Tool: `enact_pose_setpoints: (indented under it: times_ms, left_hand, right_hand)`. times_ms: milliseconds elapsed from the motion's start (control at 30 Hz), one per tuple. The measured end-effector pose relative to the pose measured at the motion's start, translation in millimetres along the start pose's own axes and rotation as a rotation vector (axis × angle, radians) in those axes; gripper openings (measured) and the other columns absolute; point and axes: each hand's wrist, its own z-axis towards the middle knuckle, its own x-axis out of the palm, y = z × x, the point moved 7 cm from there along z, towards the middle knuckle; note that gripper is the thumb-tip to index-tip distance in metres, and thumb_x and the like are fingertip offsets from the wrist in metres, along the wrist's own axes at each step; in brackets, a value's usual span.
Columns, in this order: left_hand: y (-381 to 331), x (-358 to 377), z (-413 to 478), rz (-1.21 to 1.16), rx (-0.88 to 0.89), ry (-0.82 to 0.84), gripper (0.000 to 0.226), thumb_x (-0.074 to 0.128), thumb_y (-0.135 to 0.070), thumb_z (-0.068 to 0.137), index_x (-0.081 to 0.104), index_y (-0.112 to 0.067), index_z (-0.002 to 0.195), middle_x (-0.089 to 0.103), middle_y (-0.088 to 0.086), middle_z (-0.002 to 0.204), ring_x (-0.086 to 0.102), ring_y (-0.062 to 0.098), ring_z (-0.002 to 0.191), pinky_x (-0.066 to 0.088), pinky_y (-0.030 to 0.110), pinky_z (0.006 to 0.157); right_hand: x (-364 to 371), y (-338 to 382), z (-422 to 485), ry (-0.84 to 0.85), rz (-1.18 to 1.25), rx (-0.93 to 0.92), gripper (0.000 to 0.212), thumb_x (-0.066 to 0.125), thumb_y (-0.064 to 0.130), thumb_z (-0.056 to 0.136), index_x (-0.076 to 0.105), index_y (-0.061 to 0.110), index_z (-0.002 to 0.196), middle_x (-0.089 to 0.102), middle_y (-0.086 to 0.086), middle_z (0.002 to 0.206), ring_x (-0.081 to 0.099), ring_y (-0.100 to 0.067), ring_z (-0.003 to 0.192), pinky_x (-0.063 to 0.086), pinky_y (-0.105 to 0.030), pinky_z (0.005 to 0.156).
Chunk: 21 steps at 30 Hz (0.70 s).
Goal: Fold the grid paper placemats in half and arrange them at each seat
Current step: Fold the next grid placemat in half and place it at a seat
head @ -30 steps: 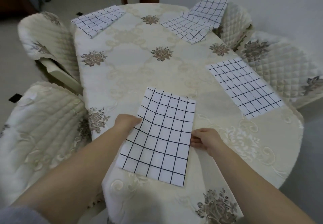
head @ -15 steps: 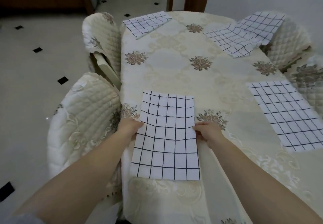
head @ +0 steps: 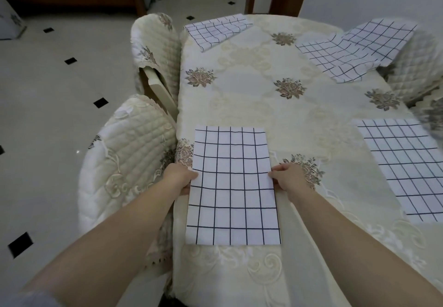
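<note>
A folded white placemat with a black grid (head: 231, 186) lies on the cream tablecloth near the table's left front edge. My left hand (head: 180, 179) pinches its left edge, thumb on top. My right hand (head: 286, 180) pinches the right edge the same way. A second folded placemat (head: 407, 165) lies flat at the right. A third (head: 217, 31) sits at the far left corner. At the far right, a larger placemat (head: 354, 50) lies on the table and runs up over a chair back.
The table (head: 251, 100) wears a cream cloth with brown flower prints. Quilted cream chairs stand on the left side, one near (head: 127, 162) and one farther (head: 155, 47), with more chairs on the right (head: 422, 66). White floor tiles with black diamonds spread to the left.
The placemat between my hands has slid left and turned square to the table's left side beside the near chair. The view has swung left with it.
</note>
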Motion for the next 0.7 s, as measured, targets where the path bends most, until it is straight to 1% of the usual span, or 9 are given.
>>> enact_pose_setpoints:
  times_ms: [100, 200, 267, 300, 367, 467, 567, 633, 700]
  left_hand:
    - [5, -2, 2, 0.026, -0.012, 0.002, 0.023, 0.067, 0.004, 0.084, 0.051, -0.004, 0.068, 0.049, 0.012, 0.061, 0.046, 0.02, 0.048, 0.048, 0.027, 0.032]
    - [8, -3, 3, 0.059, -0.029, 0.035, 0.016, 0.067, 0.002, 0.084, 0.054, -0.001, 0.074, 0.056, 0.017, 0.071, 0.053, 0.024, 0.053, 0.049, 0.028, 0.032]
    - [9, -4, 3, 0.084, -0.039, 0.061, 0.013, 0.067, 0.001, 0.084, 0.056, 0.001, 0.077, 0.06, 0.019, 0.076, 0.057, 0.026, 0.056, 0.052, 0.032, 0.035]
    - [9, -4, 2, 0.095, -0.042, 0.067, 0.013, 0.067, 0.001, 0.085, 0.056, 0.001, 0.077, 0.061, 0.019, 0.075, 0.059, 0.026, 0.056, 0.053, 0.032, 0.036]
    - [8, -5, 1, 0.112, -0.044, 0.082, 0.013, 0.066, 0.001, 0.085, 0.056, 0.003, 0.077, 0.062, 0.019, 0.07, 0.06, 0.026, 0.056, 0.054, 0.032, 0.037]
    - [9, -7, 2, 0.141, -0.048, 0.091, 0.011, 0.065, 0.001, 0.086, 0.057, 0.004, 0.079, 0.062, 0.019, 0.071, 0.063, 0.027, 0.058, 0.056, 0.033, 0.043]
    - [11, -9, 3, 0.157, -0.05, 0.095, 0.011, 0.064, 0.001, 0.087, 0.057, 0.003, 0.079, 0.06, 0.017, 0.07, 0.061, 0.027, 0.057, 0.055, 0.031, 0.04]
    - [12, -10, 2, 0.162, -0.049, 0.097, 0.01, 0.065, 0.0, 0.087, 0.057, 0.002, 0.081, 0.059, 0.017, 0.073, 0.06, 0.026, 0.058, 0.055, 0.031, 0.04]
    - [13, -10, 2, 0.168, -0.049, 0.098, 0.012, 0.065, -0.001, 0.086, 0.056, 0.001, 0.078, 0.057, 0.016, 0.07, 0.058, 0.025, 0.058, 0.056, 0.032, 0.041]
  right_hand:
    - [0, 0, -1, -0.022, -0.04, -0.021, 0.015, 0.069, -0.001, 0.071, 0.066, 0.014, 0.067, 0.068, -0.015, 0.074, 0.064, -0.029, 0.071, 0.056, -0.045, 0.074]
    - [-1, 0, -2, -0.041, -0.059, -0.024, 0.021, 0.07, -0.001, 0.072, 0.062, 0.017, 0.064, 0.066, -0.01, 0.071, 0.063, -0.027, 0.072, 0.055, -0.04, 0.073]
    - [-2, -2, 0, -0.054, -0.074, -0.027, 0.02, 0.071, 0.002, 0.071, 0.062, 0.018, 0.065, 0.067, -0.01, 0.076, 0.064, -0.028, 0.076, 0.055, -0.04, 0.075]
    - [-2, -3, 0, -0.053, -0.075, -0.031, 0.019, 0.072, 0.002, 0.071, 0.062, 0.018, 0.067, 0.068, -0.01, 0.079, 0.065, -0.028, 0.078, 0.055, -0.04, 0.076]
    - [-2, -5, 1, -0.043, -0.064, -0.021, 0.019, 0.071, 0.001, 0.071, 0.062, 0.017, 0.069, 0.068, -0.013, 0.081, 0.066, -0.031, 0.081, 0.056, -0.045, 0.078]
    - [0, -7, -1, -0.011, -0.05, 0.003, 0.021, 0.068, -0.003, 0.076, 0.061, 0.016, 0.071, 0.066, -0.015, 0.08, 0.064, -0.032, 0.077, 0.056, -0.051, 0.08]
    - [0, -9, -2, -0.024, -0.061, -0.007, 0.019, 0.069, -0.001, 0.075, 0.062, 0.017, 0.071, 0.069, -0.017, 0.085, 0.068, -0.036, 0.085, 0.056, -0.053, 0.08]
    - [1, -9, -2, -0.02, -0.063, -0.013, 0.018, 0.069, 0.0, 0.074, 0.063, 0.017, 0.071, 0.07, -0.017, 0.083, 0.068, -0.037, 0.083, 0.057, -0.054, 0.077]
    - [1, -9, -1, -0.022, -0.067, -0.016, 0.018, 0.069, 0.001, 0.074, 0.063, 0.017, 0.07, 0.069, -0.015, 0.078, 0.068, -0.036, 0.079, 0.057, -0.054, 0.076]
